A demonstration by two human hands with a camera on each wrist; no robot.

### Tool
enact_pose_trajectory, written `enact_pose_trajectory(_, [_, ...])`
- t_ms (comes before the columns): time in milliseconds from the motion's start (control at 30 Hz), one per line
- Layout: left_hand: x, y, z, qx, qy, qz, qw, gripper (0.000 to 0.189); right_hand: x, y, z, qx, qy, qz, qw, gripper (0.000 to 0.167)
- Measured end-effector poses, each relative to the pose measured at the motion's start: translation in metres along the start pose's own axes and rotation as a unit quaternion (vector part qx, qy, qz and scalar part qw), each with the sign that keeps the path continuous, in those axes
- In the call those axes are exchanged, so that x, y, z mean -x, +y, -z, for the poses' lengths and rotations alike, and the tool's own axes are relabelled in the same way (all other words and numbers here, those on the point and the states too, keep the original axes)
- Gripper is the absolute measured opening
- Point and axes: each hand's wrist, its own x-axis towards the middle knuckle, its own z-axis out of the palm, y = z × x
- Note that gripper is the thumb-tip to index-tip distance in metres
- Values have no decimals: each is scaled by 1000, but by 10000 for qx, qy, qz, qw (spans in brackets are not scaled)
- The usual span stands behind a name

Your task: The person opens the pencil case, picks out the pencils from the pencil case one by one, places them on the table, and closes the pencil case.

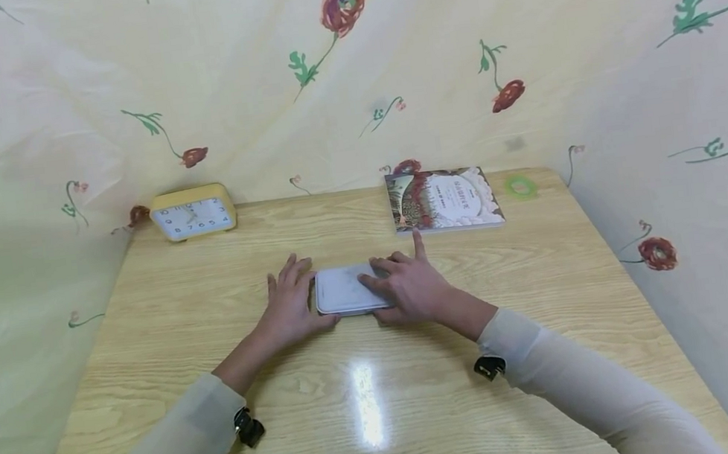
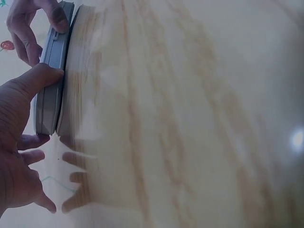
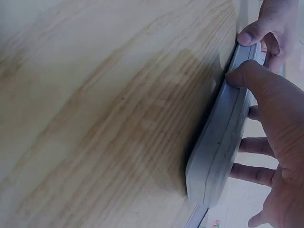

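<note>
A flat, pale grey case (image 1: 344,289) with rounded corners lies on the wooden table. Its side (image 2: 47,109) has a seam running along it in the left wrist view, with a small fitting near the other hand's thumb. My left hand (image 1: 288,307) holds the left end, thumb on the near side and forefinger by the far left corner, the other fingers spread. My right hand (image 1: 414,285) grips the right part, thumb against the near side and one finger lying on top. In the right wrist view its other fingers reach the far side of the case (image 3: 216,142).
A yellow clock (image 1: 192,213) stands at the back left of the table (image 1: 293,430). At the back right lies a book (image 1: 445,199), with a green ring-shaped roll (image 1: 520,187) beside it. Flower-patterned cloth (image 1: 238,69) hangs behind and along both sides.
</note>
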Motion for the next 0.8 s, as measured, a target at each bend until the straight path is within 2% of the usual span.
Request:
enact_pose_trajectory(333, [1,-1,-1,27,98,-83,9999,98,-6,5,9,-67,-262,-1,9996,77])
enact_pose_trajectory(500, [1,-3,1,103,-18,-2,9999,101,-9,12,23,-625,-668,103,9958,72])
enact_pose_trajectory(600, [-1,-5,3,146,-177,24,9997,102,-11,19,35,-1271,-1116,133,9855,67])
enact_pose_trajectory(800, [-4,-5,6,452,-437,68,9980,105,-19,35,50,-2285,-1839,171,9559,63])
